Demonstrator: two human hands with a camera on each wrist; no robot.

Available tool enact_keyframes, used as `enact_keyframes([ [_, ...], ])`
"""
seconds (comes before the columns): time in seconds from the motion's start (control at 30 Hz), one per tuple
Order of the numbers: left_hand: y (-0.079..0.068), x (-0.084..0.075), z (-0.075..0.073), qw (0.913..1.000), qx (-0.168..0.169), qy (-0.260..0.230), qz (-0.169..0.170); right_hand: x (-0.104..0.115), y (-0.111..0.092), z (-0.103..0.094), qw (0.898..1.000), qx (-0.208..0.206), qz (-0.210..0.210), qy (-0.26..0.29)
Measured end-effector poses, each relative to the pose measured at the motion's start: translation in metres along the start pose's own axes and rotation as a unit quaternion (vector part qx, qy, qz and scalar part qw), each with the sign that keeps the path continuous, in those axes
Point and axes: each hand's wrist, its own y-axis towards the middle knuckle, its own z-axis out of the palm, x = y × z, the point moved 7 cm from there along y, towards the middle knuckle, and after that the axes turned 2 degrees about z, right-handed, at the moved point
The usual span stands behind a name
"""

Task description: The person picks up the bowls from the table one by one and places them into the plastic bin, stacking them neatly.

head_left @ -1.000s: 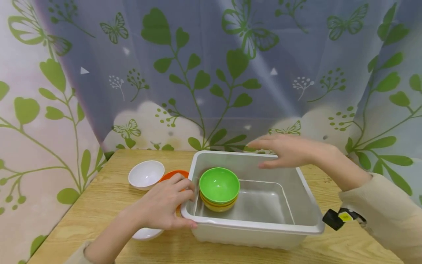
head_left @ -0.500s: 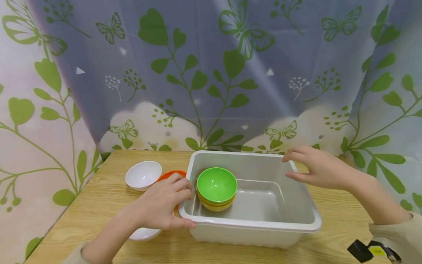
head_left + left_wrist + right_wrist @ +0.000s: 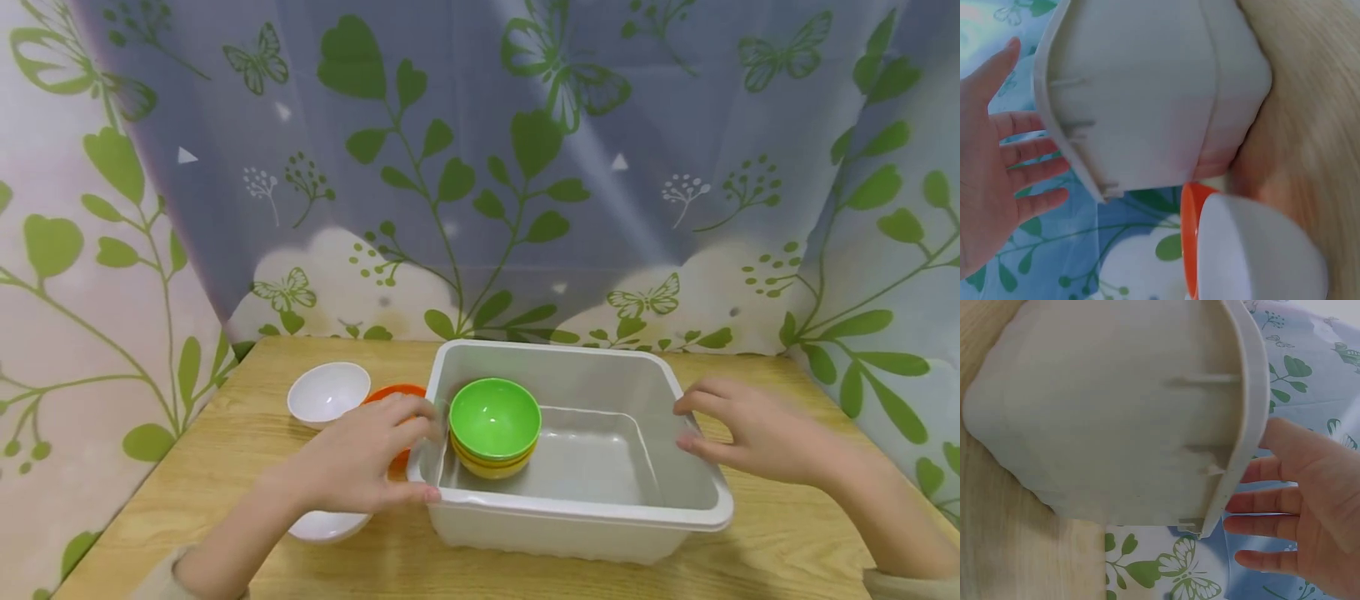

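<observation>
Where green bowl point(image 3: 495, 417) sits, bin point(image 3: 562, 533) looks pale grey.

1. The right hand point(image 3: 757, 429) is lower and farther right: a second ago it hangs above the far side of the grey tub point(image 3: 570, 507), half a second ago over the far right corner, and now its thumb and fingertips are at the right rim.
2. The tub's far rim and far right corner, partly covered by that hand earlier, now show uncovered.
3. The butterfly print point(image 3: 645, 294), mostly hidden a second ago, shows whole.
4. The right cuff point(image 3: 900, 583) drops to the bottom edge, and its black device leaves the head view.
5. The left hand point(image 3: 360, 454) shifts slightly, its thumb tip a little higher.
</observation>
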Motion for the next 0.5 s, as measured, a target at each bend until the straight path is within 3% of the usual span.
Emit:
enact_keyframes([
  [0.1, -0.005, 0.010, -0.007, 0.9990, 0.011, -0.009, -0.042, 0.004, -0.003, 0.002, 1.000, -0.007, -0.001, -0.003],
  [0.3, -0.016, 0.031, -0.013, 0.9944, 0.032, 0.016, -0.100, 0.007, -0.007, 0.003, 1.000, -0.012, -0.002, 0.008],
  [0.4, -0.024, 0.040, -0.009, 0.9880, 0.062, 0.028, -0.139, 0.007, -0.009, 0.004, 1.000, -0.013, -0.002, 0.015],
  [0.5, -0.035, 0.051, -0.002, 0.9763, 0.111, 0.037, -0.182, 0.008, -0.011, 0.005, 1.000, -0.019, -0.009, 0.014],
])
